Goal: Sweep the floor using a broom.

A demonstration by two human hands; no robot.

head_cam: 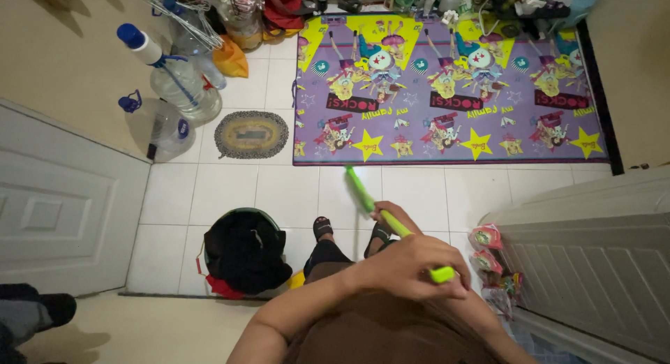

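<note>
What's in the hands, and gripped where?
A green stick handle: left hand grips its near top end, right hand grips further down the shaft.

The left hand and the right hand close around a bright green handle that slants down toward the white tiled floor, its far end near the purple mat's edge. A dark-filled bucket stands beside the sandalled feet; water bottles sit by the wall.

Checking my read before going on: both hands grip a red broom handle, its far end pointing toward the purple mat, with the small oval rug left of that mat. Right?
Not quite: the broom handle is bright green, not red, as the head view shows. The rest holds: the left hand and right hand grip it, its far end toward the purple mat, the oval rug left of that.
</note>
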